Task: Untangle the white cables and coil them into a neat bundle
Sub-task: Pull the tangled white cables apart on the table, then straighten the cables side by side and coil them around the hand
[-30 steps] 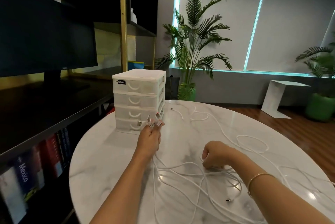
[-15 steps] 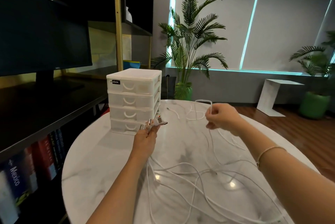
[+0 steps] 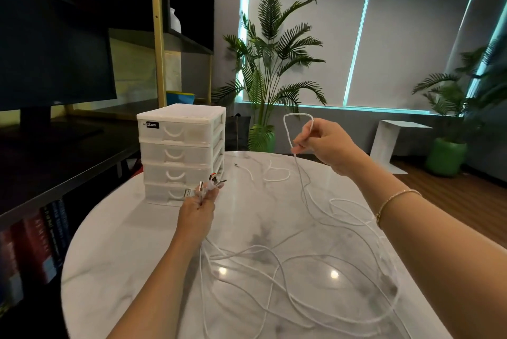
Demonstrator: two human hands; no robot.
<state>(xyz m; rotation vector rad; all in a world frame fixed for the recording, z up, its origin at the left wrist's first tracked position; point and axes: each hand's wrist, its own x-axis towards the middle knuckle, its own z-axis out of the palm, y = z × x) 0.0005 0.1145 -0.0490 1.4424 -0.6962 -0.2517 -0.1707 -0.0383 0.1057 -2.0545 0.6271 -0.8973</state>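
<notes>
Several white cables [image 3: 277, 264] lie in loose tangled loops across the round marble table [image 3: 115, 264]. My left hand [image 3: 196, 214] grips a bunch of their metal plug ends [image 3: 205, 188], held just in front of the drawer box. My right hand [image 3: 326, 141] is raised above the table's far side and pinches one cable, which arches in a small loop [image 3: 297, 116] above the fingers. That cable hangs down from the hand into the tangle below. Another cable end [image 3: 237, 165] lies on the table further back.
A white four-drawer plastic box [image 3: 181, 152] stands at the table's left rear. A dark shelf with a monitor [image 3: 55, 56] and books runs along the left. Potted palms [image 3: 269, 64] and a white side table [image 3: 395, 141] stand on the wooden floor beyond.
My right hand left the cable pile near the table's front, rose up and back with one cable pinched, and lifted it higher. My left hand stayed put with the plug ends.
</notes>
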